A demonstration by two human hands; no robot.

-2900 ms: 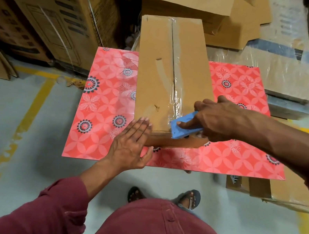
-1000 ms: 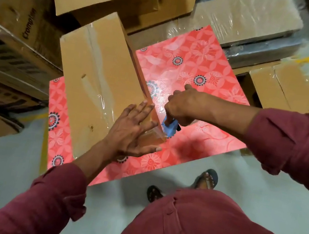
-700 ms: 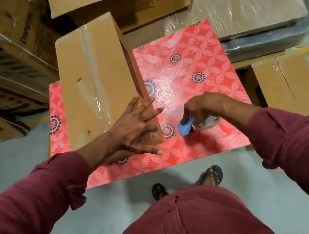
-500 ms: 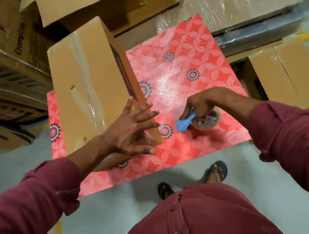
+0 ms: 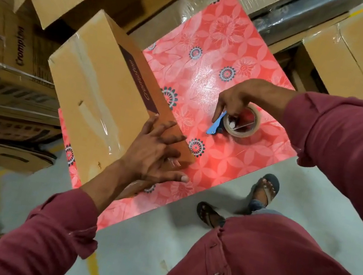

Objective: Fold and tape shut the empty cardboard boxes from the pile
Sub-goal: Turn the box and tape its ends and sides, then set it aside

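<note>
Head view: left hand (image 5: 153, 154) spread flat on box (image 5: 93, 95); right hand (image 5: 236, 98) grip on tape dispenser (image 5: 238, 123), fingertips perhaps hidden.

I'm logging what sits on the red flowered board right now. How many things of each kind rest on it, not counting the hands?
Cardboard boxes: 1, the taped box, with the left hand laid flat on its near end.
Tape rolls with blue cutter: 1, the tape roll, with the right hand on it.
Total on the board: 2.
</note>
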